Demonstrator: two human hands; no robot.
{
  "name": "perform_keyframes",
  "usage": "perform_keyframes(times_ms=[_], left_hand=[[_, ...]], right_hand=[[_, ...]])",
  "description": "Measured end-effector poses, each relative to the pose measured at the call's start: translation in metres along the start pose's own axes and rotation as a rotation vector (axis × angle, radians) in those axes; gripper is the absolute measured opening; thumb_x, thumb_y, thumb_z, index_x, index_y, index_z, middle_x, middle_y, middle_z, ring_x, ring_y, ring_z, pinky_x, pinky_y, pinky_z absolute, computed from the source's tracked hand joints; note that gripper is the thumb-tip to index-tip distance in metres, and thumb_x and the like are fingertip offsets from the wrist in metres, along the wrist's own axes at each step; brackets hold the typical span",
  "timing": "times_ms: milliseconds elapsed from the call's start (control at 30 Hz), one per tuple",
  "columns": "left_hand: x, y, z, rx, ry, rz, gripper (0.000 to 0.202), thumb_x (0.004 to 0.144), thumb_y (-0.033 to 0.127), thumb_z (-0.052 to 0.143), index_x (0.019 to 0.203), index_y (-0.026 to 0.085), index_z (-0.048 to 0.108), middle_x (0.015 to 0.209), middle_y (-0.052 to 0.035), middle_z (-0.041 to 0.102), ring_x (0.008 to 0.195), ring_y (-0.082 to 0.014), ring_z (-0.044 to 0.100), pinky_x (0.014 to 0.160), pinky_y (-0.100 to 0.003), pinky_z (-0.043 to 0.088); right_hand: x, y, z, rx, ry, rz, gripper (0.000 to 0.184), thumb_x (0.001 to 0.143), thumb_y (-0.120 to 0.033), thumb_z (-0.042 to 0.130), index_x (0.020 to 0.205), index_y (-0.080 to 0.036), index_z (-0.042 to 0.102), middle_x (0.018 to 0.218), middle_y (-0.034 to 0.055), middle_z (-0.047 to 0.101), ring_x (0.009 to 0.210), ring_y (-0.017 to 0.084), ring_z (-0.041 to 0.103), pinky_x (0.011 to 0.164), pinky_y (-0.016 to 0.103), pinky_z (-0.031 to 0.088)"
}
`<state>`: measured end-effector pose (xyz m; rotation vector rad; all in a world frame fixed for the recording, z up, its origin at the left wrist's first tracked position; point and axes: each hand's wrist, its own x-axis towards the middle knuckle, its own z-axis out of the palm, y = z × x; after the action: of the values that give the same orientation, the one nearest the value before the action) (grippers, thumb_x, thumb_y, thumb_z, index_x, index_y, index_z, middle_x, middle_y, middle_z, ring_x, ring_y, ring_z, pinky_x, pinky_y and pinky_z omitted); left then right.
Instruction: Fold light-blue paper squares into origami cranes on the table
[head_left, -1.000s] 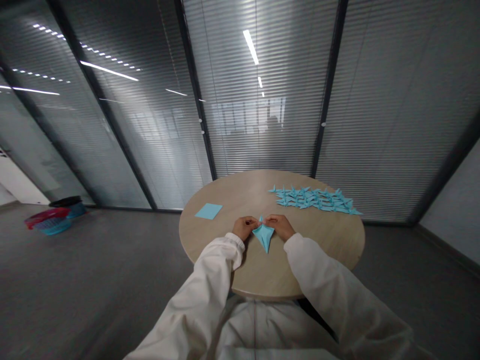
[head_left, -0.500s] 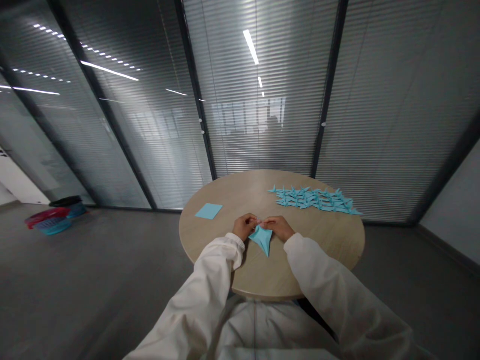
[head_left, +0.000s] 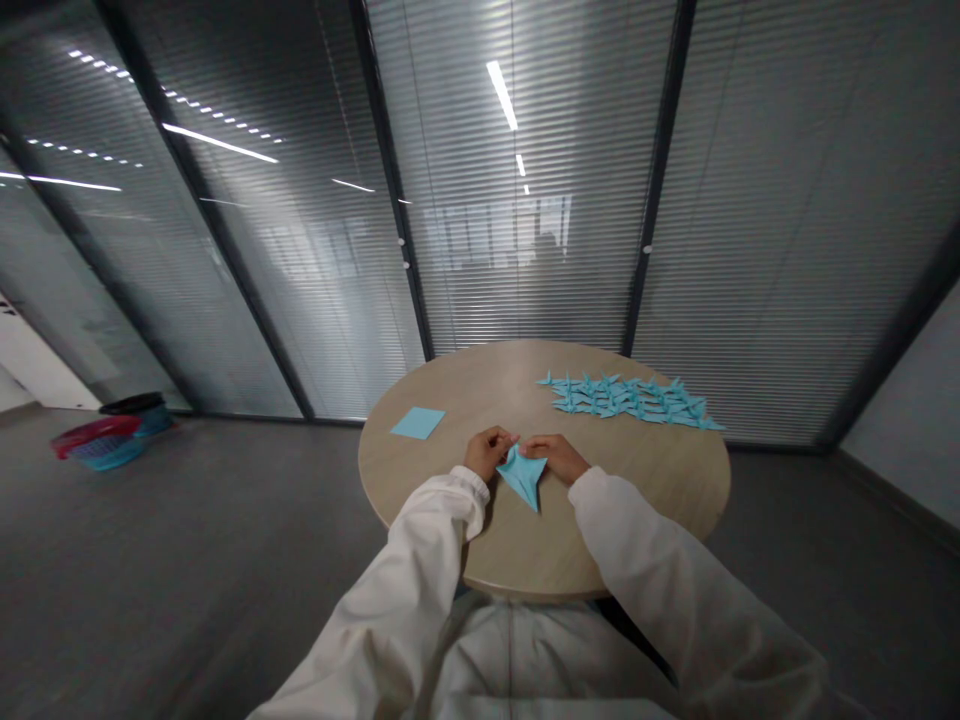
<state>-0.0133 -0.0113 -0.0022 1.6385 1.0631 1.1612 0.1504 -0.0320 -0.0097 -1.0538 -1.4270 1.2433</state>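
A light blue folded paper piece [head_left: 523, 476], shaped like a narrow kite with its tip pointing toward me, lies on the round wooden table [head_left: 645, 490]. My left hand [head_left: 487, 452] pinches its upper left edge with the fingers curled. My right hand [head_left: 556, 455] presses its fingers on the upper right edge of the same paper. Both arms wear white sleeves.
Several finished blue paper cranes [head_left: 628, 397] lie in rows at the table's far right. A flat blue paper square [head_left: 418, 422] rests at the far left. Red and blue baskets [head_left: 105, 440] sit on the grey floor to the left. Glass walls with blinds stand behind the table.
The folded paper has shifted slightly left and its top point has been folded down between my fingers. My hands have stayed close together over it.
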Motion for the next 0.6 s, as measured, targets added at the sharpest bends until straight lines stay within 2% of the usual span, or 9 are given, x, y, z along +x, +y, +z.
perform_keyframes(times_ms=[133, 233, 400, 500, 600], left_hand=[[0.003, -0.006, -0.002, -0.098, 0.106, -0.050, 0.036, 0.064, 0.049, 0.065, 0.061, 0.015, 0.052, 0.044, 0.0036, 0.050, 0.039, -0.0085, 0.047, 0.040, -0.020, 0.036], [0.006, -0.013, -0.002, -0.214, 0.129, -0.148, 0.030, 0.065, 0.043, 0.064, 0.071, 0.016, 0.052, 0.042, 0.0035, 0.052, 0.035, -0.0114, 0.050, 0.038, -0.022, 0.039], [0.009, -0.022, -0.003, -0.331, 0.133, -0.219, 0.026, 0.063, 0.030, 0.065, 0.081, 0.015, 0.052, 0.045, 0.0029, 0.055, 0.037, -0.0125, 0.054, 0.039, -0.023, 0.043], [0.010, -0.025, -0.003, -0.372, 0.097, -0.251, 0.028, 0.060, 0.027, 0.067, 0.078, 0.015, 0.050, 0.046, 0.0019, 0.055, 0.038, -0.0135, 0.055, 0.040, -0.024, 0.045], [0.010, -0.025, -0.001, -0.401, 0.060, -0.278, 0.031, 0.058, 0.029, 0.070, 0.074, 0.015, 0.049, 0.047, 0.0008, 0.056, 0.038, -0.0142, 0.056, 0.040, -0.026, 0.046]], right_hand=[[-0.002, -0.004, 0.002, 0.100, 0.035, -0.008, 0.029, 0.058, -0.031, 0.063, 0.084, -0.017, 0.066, 0.080, 0.0028, 0.067, 0.070, 0.017, 0.059, 0.061, 0.029, 0.047], [-0.006, -0.010, 0.003, 0.198, 0.038, -0.042, 0.048, 0.055, -0.024, 0.062, 0.103, -0.023, 0.059, 0.096, 0.0044, 0.065, 0.080, 0.019, 0.061, 0.061, 0.028, 0.050], [-0.009, -0.014, 0.003, 0.209, 0.062, -0.152, 0.072, 0.053, -0.021, 0.070, 0.122, -0.027, 0.048, 0.099, 0.0048, 0.061, 0.087, 0.019, 0.060, 0.066, 0.028, 0.051], [-0.008, -0.011, 0.002, 0.194, 0.095, -0.183, 0.066, 0.057, -0.029, 0.072, 0.119, -0.025, 0.051, 0.101, 0.0057, 0.061, 0.090, 0.019, 0.060, 0.068, 0.028, 0.051], [-0.004, -0.007, 0.000, 0.176, 0.129, -0.136, 0.044, 0.058, -0.039, 0.072, 0.096, -0.019, 0.060, 0.092, 0.0067, 0.063, 0.086, 0.020, 0.060, 0.065, 0.029, 0.051]])
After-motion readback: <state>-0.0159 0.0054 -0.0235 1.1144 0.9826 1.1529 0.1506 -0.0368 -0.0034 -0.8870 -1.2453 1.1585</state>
